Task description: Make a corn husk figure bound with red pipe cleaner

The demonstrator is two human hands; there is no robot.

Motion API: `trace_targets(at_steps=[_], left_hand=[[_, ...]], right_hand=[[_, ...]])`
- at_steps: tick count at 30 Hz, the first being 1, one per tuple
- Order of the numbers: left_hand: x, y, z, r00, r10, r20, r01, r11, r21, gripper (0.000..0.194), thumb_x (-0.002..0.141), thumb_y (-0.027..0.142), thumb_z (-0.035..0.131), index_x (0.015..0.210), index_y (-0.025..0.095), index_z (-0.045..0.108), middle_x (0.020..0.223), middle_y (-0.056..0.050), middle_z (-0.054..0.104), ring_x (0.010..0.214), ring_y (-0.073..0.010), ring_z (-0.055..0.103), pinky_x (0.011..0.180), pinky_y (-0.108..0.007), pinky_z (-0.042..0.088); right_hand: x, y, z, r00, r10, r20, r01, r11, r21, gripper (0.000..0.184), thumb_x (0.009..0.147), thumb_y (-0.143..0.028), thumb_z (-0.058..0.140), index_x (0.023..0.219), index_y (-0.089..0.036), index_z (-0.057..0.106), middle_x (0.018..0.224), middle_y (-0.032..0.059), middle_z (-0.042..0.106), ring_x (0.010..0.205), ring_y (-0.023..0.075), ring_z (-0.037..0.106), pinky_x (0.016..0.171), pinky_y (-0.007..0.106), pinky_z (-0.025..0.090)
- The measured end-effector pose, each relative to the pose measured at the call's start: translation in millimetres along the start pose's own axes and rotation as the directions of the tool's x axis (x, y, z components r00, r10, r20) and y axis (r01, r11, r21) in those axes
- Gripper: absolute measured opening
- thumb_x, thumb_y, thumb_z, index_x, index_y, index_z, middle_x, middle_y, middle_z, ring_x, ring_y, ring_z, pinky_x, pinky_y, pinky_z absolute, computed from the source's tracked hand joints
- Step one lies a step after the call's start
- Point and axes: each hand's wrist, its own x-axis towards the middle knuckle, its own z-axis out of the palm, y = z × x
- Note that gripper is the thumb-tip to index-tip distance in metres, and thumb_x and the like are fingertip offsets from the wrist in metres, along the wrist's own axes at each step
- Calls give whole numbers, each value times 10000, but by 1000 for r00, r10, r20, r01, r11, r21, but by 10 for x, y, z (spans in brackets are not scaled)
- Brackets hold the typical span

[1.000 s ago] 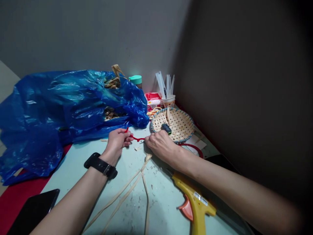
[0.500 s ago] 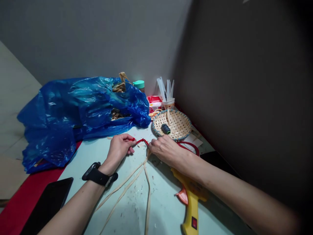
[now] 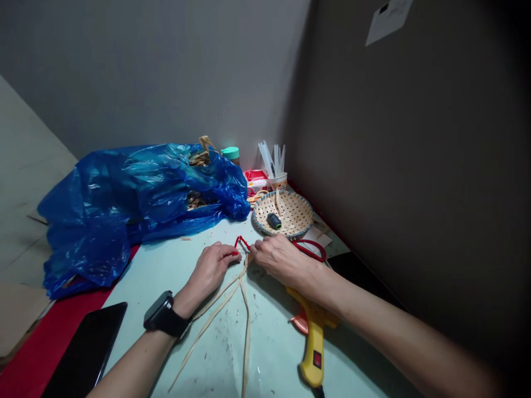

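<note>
A short piece of red cord [image 3: 240, 239] bends into a peak between my two hands. My left hand [image 3: 213, 268], with a black watch on its wrist, pinches one end between thumb and fingers. At the other end, my right hand [image 3: 276, 257] has its fingers closed round the cord; the fingertips are partly hidden. Just below the hands lie pale, flat fibre strips [image 3: 241, 284], joined near the top and fanning toward me on the light green table. A yellow glue gun [image 3: 314, 342] with an orange trigger lies beneath my right forearm.
A blue plastic bag [image 3: 145, 188] of dried husks fills the back left. A woven basket [image 3: 296, 213] holds a dark thread spool [image 3: 274, 221]. Behind it stands a paper cup [image 3: 279, 181] of glue sticks. A black tablet [image 3: 87, 348] lies at left; walls close the back and right.
My hands have drawn closer together, so the red cord has gone from nearly straight to a sharp bend. The camera view has shifted, bringing a paper on the right wall into sight.
</note>
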Motion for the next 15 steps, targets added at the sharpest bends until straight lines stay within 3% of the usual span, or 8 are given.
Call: trace_targets(at_steps=[3, 7, 10, 15], left_hand=[[56, -20, 28, 1000, -19, -5, 18, 985, -172, 226, 800, 296, 552, 676, 183, 703, 709, -44, 693, 718, -194, 576, 691, -291, 388], [137, -65, 113, 991, -130, -5, 117, 909, -399, 222, 787, 321, 561, 717, 155, 691, 696, -42, 685, 536, -131, 486, 545, -258, 339], [154, -61, 163, 987, -162, -14, 142, 898, -416, 209, 776, 339, 577, 730, 154, 663, 610, -13, 632, 486, -115, 435, 504, -245, 298], [134, -7, 217, 993, -107, -51, 77, 907, -413, 98, 764, 243, 565, 848, 203, 534, 577, 59, 553, 546, -119, 479, 536, -214, 322]], right_hand=[[-18, 2, 5, 999, -30, -37, 30, 1000, -8, 185, 911, -106, 466, 824, -126, 628, 820, 114, 651, 695, 201, 575, 540, 314, 308], [-35, -11, 34, 986, -111, -122, 108, 994, -35, 175, 931, -120, 438, 907, -123, 612, 847, 119, 642, 769, 215, 563, 591, 328, 339], [-43, -40, 33, 968, -192, -162, 187, 981, -47, 169, 932, -130, 438, 987, -97, 594, 870, 124, 639, 796, 222, 563, 644, 343, 363], [-21, -45, 3, 960, -207, -188, 211, 977, 1, 184, 928, -117, 417, 947, -108, 599, 925, 126, 637, 863, 224, 559, 729, 363, 376]])
